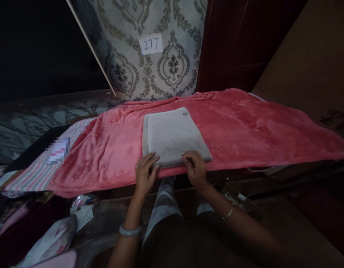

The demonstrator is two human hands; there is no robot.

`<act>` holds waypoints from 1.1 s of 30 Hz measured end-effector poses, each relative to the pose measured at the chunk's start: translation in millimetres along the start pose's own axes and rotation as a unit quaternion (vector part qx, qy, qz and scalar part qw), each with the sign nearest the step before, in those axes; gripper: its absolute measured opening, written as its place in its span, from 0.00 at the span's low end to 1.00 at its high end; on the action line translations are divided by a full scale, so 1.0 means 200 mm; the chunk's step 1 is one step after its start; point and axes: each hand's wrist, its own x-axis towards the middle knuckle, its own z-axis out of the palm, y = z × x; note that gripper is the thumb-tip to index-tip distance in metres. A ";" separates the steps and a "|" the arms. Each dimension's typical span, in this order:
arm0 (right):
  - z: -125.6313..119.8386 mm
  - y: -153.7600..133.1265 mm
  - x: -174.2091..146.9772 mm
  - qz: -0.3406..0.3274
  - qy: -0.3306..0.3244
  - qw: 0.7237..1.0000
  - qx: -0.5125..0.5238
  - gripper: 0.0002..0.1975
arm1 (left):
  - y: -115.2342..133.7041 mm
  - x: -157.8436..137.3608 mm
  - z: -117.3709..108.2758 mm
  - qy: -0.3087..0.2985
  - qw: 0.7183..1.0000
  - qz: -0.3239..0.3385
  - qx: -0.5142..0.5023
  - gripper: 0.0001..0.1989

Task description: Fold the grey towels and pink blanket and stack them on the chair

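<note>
A folded grey towel with a plush look and a small dark emblem at its far right corner lies flat on a pink fleece blanket. At the towel's near left corner rests my left hand, its fingers laid on the fabric and its thumb held apart. My right hand is at the near edge, toward the right, with fingers curled and pinched at the towel's border. The fingertips' underside is hidden.
A striped cloth shows beneath the blanket on the left, with a blurred card-like item on it. A dark screen stands behind. A paper marked 277 is on the wall. Clutter, including a white paper, lies below left.
</note>
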 end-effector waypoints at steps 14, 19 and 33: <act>0.00 0.09 0.27 0.113 -0.260 0.931 -0.231 0.04 | 0.27 0.23 0.13 -0.148 0.968 0.017 0.201 0.26; 0.03 0.09 0.24 0.032 -0.259 0.921 -0.290 0.05 | 0.22 0.20 0.17 -0.121 0.970 0.039 0.205 0.26; -0.02 0.21 0.24 0.140 -0.160 0.977 -0.007 0.03 | 0.20 0.19 0.17 -0.089 0.981 0.052 0.166 0.25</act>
